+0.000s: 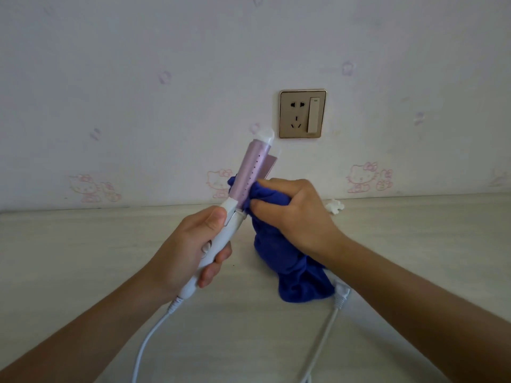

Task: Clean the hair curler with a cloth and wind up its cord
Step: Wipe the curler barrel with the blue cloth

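Your left hand [190, 244] is wrapped round the white handle of the hair curler [250, 172], thumb up by the hinge. Your right hand [290, 214] has the blue cloth [293, 275] bunched in a fist against the base of the barrel. The curler's up off the table [83, 258], tip aimed at about 1 o'clock.

For a good wipe, drag the cloth from base to tip and roll the handle in your left hand so every side gets a pass. I can't quite tell if the cloth reaches under the flat clamp plate, so hit that gap too.

The barrel looks smooth and glossy, pale purple with a row of tiny dots and a rounded white cap. The cloth is plush and floppy, its tail drooping to 6 o'clock onto the table. The white cord [146, 344] looks slick, so wind firm loops later. Its plug [341, 295] lies at the cloth's 4 o'clock.
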